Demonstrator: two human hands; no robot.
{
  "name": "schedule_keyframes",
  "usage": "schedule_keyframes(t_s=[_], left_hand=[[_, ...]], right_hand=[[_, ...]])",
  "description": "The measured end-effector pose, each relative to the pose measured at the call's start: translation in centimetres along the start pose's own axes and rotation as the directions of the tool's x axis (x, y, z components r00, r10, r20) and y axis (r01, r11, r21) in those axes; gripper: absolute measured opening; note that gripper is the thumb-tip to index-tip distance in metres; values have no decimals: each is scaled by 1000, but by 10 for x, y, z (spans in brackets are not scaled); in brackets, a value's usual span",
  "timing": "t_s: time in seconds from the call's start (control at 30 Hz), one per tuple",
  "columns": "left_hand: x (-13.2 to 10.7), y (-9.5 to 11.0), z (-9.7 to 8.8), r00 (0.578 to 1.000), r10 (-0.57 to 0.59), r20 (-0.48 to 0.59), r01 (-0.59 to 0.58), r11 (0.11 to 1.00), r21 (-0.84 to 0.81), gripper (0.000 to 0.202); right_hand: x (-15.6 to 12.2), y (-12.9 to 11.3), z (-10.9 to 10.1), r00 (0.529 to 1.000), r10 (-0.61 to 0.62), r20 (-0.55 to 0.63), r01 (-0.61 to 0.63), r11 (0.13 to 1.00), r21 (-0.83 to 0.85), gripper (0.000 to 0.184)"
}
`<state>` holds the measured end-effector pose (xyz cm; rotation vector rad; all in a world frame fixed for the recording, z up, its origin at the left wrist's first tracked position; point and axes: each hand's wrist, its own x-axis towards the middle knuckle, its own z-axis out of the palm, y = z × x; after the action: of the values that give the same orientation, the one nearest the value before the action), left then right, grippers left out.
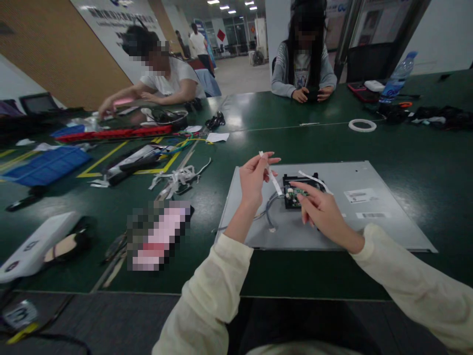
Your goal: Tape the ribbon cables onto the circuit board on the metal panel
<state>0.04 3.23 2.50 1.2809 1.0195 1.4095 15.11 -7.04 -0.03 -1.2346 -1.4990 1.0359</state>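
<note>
My left hand [254, 180] is raised over the left part of a flat grey metal panel [347, 172]. Its thumb and fingers pinch a narrow white strip [274, 182], which hangs down toward a black frame. My right hand [318, 204] has its index finger stretched over a small green circuit board [292, 197] in that black frame [291, 204]. Whether the fingertip touches the board, I cannot tell. A second white strip [316, 180] crosses the frame's upper right, just behind my right hand. Grey cables [269, 212] run from the frame across the panel.
Left of the panel lie a pile of white strip scraps [179, 180] and a phone [162, 236]. Farther left are a blue basket [48, 165] and a white device [39, 246]. A tape roll [362, 125] and water bottle [399, 79] stand beyond. Two people sit across the table.
</note>
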Motion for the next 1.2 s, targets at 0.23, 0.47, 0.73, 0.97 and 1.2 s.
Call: schedule_keyframes(t_s=[0.23,0.47,0.73,0.97,1.2], left_hand=[[-6,-3,-3,992,-19,121,7,996,94,36],[-13,-10,-28,971,-142,190,107,977,183,42],[-17,-12,-32,914,-245,324,170,955,242,36],[-14,-14,-41,848,-256,464,155,957,244,42],[-13,-11,-43,827,-239,509,175,970,171,45]], right_hand=[[4,13,-3,938,-339,69,336,846,-414,32],[3,11,1,834,-500,235,534,621,-573,29],[4,12,1,829,-499,252,544,619,-567,26],[3,15,1,836,-475,275,541,630,-557,25],[1,13,3,842,-465,274,534,643,-549,27]])
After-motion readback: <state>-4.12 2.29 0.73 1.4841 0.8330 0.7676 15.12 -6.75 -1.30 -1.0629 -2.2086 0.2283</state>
